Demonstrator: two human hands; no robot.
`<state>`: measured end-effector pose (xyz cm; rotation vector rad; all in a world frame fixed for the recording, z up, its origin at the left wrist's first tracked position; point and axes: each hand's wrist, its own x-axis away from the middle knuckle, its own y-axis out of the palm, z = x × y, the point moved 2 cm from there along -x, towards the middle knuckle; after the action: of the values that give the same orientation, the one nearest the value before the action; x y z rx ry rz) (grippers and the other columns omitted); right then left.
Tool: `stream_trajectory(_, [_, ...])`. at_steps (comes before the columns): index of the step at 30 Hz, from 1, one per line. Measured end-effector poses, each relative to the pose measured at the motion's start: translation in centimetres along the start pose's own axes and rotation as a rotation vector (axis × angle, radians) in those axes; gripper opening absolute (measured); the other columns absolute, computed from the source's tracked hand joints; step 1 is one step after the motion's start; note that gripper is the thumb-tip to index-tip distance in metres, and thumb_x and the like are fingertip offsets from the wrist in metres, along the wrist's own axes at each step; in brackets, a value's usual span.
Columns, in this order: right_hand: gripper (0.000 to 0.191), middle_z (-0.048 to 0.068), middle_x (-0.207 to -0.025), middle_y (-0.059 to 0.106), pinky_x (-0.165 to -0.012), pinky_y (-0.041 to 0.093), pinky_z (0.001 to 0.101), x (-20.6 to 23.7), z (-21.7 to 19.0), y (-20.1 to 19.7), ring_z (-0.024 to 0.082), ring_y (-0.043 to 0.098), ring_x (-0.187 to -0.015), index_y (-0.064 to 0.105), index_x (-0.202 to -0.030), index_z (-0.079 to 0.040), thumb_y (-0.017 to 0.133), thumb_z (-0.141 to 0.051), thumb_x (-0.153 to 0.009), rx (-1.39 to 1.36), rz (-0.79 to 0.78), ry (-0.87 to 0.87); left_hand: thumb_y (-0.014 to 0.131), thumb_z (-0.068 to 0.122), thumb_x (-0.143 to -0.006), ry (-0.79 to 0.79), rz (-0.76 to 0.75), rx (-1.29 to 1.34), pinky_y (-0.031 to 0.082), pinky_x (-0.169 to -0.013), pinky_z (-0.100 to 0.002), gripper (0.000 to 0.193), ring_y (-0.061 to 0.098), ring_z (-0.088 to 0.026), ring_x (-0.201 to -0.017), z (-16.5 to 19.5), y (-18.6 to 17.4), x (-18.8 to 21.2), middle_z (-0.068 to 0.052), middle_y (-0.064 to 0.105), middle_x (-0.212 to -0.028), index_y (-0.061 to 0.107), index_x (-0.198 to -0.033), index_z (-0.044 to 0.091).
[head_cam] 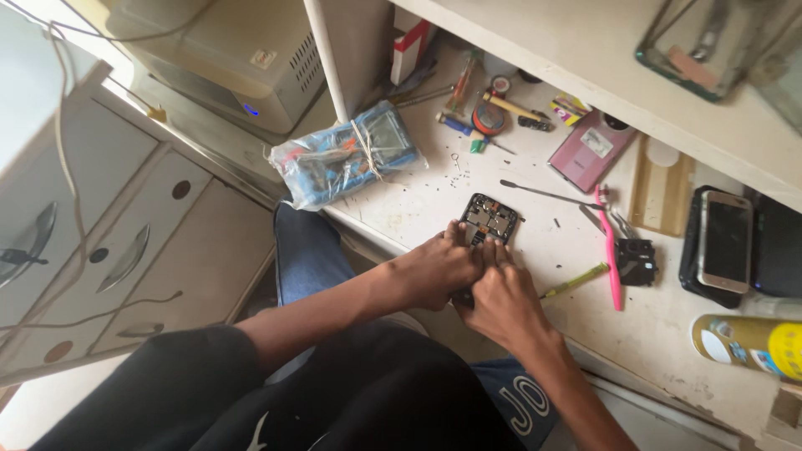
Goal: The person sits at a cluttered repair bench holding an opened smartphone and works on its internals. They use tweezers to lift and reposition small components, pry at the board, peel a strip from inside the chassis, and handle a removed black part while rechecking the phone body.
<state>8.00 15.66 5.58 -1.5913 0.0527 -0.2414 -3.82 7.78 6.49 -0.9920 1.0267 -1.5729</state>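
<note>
Fingers of both hands close on an opened black rectangular phone with exposed circuitry [489,219] near the white counter [518,334] edge; its long axis runs away from the left hand [434,269] and right hand [501,299].

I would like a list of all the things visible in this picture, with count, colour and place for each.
opened phone: one, black, inner parts showing, on the white worktable under both hands
bagged tool bundle: one, blue in clear plastic, tied with string, table's left end
toothbrush: one, pink, right of the opened phone
screwdriver: one, yellow-green, beside the right hand
pink phone cover: one, far side of the table
whole phone: one, pale frame, dark screen, on a black case at the right
yellow can: one, lying at the right edge
white box: one, top left
left hand: on the opened phone's near end
right hand: fingers on the same end
</note>
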Motion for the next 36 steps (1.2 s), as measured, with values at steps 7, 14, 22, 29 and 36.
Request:
stream_trajectory(7, [0.088, 0.035, -0.146, 0.041, -0.107, 0.047, 0.0416, 0.7, 0.2, -1.1, 0.043, 0.043, -0.138, 0.051, -0.138, 0.013, 0.083, -0.031, -0.068, -0.075, 0.022, 0.091, 0.069, 0.011, -0.068, 0.018, 0.321, -0.342, 0.040, -0.112, -0.053, 0.073, 0.054, -0.055, -0.126, 0.4, 2.5, 0.3, -0.046, 0.057, -0.124, 0.049, -0.129, -0.024])
stream_trajectory(14, [0.087, 0.029, -0.155, 0.040, -0.109, 0.045, 0.0427, 3.4, -0.1, 0.1, 0.040, 0.035, -0.147, 0.041, -0.145, 0.010, 0.080, -0.004, -0.068, -0.353, 0.326, 0.138, 0.067, 0.005, -0.065, -0.052, 0.528, 0.020, 0.041, -0.116, -0.045, 0.077, 0.048, -0.050, -0.140, 1.2, 2.6, 2.6, -0.039, 0.043, -0.145, 0.046, -0.136, -0.018])
stream_trajectory(22, [0.045, 0.018, -0.136, 0.071, -0.096, 0.059, 0.0395, 5.9, -0.6, 1.4, 0.028, 0.076, -0.113, 0.068, -0.141, 0.000, 0.055, -0.019, -0.103, -1.150, 0.526, 0.728, 0.063, 0.011, -0.091, -0.309, 0.617, 1.441, 0.055, -0.103, -0.038, 0.070, 0.064, -0.031, -0.125, 2.4, 2.6, 4.8, -0.029, 0.056, -0.145, 0.036, -0.152, -0.011])
stream_trajectory(29, [0.032, 0.021, -0.139, 0.059, -0.114, 0.045, 0.0485, 7.4, -4.1, 0.3, 0.032, 0.060, -0.129, 0.055, -0.134, 0.012, 0.045, -0.005, -0.108, -1.942, 0.890, 0.367, 0.069, 0.035, -0.094, -0.448, 0.620, 1.730, 0.059, -0.093, -0.035, 0.077, 0.072, -0.027, -0.110, 3.8, 1.1, 3.5, -0.027, 0.070, -0.125, 0.045, -0.146, -0.016])
stream_trajectory(36, [0.041, 0.019, -0.146, 0.055, -0.122, 0.040, 0.0521, 8.1, -4.7, 0.0, 0.032, 0.050, -0.140, 0.050, -0.142, 0.006, 0.050, -0.016, -0.107, -2.176, 0.850, 0.329, 0.076, 0.032, -0.088, -0.619, 0.809, 1.745, 0.061, -0.083, -0.033, 0.067, 0.074, -0.022, -0.094, 4.3, 0.6, 2.3, -0.022, 0.076, -0.102, 0.045, -0.131, -0.008])
